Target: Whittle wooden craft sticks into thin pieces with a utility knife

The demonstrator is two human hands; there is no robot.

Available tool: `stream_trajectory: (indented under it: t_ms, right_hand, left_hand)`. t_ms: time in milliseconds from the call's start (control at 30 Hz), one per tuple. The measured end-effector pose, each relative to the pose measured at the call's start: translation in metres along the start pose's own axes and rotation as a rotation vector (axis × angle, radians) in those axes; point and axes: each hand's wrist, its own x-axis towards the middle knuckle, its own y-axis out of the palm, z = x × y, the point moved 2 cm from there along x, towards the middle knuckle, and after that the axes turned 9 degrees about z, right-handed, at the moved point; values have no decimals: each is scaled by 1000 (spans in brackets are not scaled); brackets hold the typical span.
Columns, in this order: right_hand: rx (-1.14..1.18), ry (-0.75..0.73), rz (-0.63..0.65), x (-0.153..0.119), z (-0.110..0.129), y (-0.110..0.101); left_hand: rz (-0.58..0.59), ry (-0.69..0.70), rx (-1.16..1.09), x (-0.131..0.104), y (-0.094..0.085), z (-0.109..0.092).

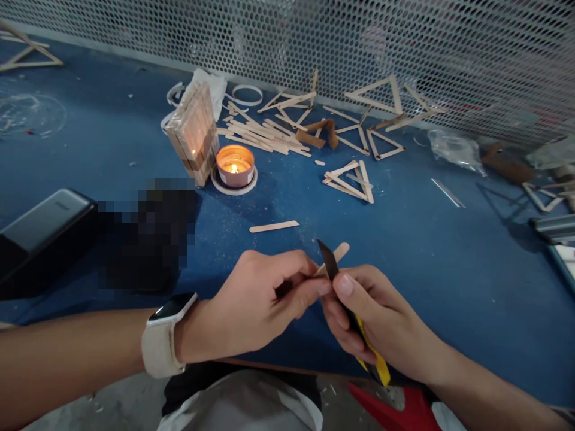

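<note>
My left hand, with a watch at its wrist, pinches a wooden stick that slants up to the right. In my right hand is a yellow and black utility knife. Its dark blade points up and to the left and crosses in front of the stick. The fingertips of both hands are close together above the table's near part. Just beyond them, a shorter stick with one slanted end lies flat on the blue table.
A lit candle stands beside a wrapped bundle of sticks. Behind are loose sticks and several stick triangles, before a perforated metal screen. A dark box is at the left.
</note>
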Motion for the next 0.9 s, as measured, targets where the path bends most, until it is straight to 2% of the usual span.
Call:
stream_trajectory:
  t_ms: [167, 367, 467, 633, 833, 900]
  right_hand:
    - [-13, 15, -8, -1, -1, 0]
    - [-22, 36, -5, -3, -1, 1]
    - [-27, 24, 5, -2, -1, 0]
    - [-17, 40, -23, 1, -1, -2]
    - [-2, 31, -2, 1, -2, -1]
    - [8, 17, 2, 0, -3, -2]
  left_hand:
    - [-114, 0, 51, 4, -11, -7]
    - [8, 74, 111, 0, -1, -3]
    - [-4, 56, 97, -1, 1, -1]
    - [-74, -21, 81, 4, -10, -5]
    - [46, -5, 55, 1, -1, -1]
    - [44, -11, 31, 1, 1, 0]
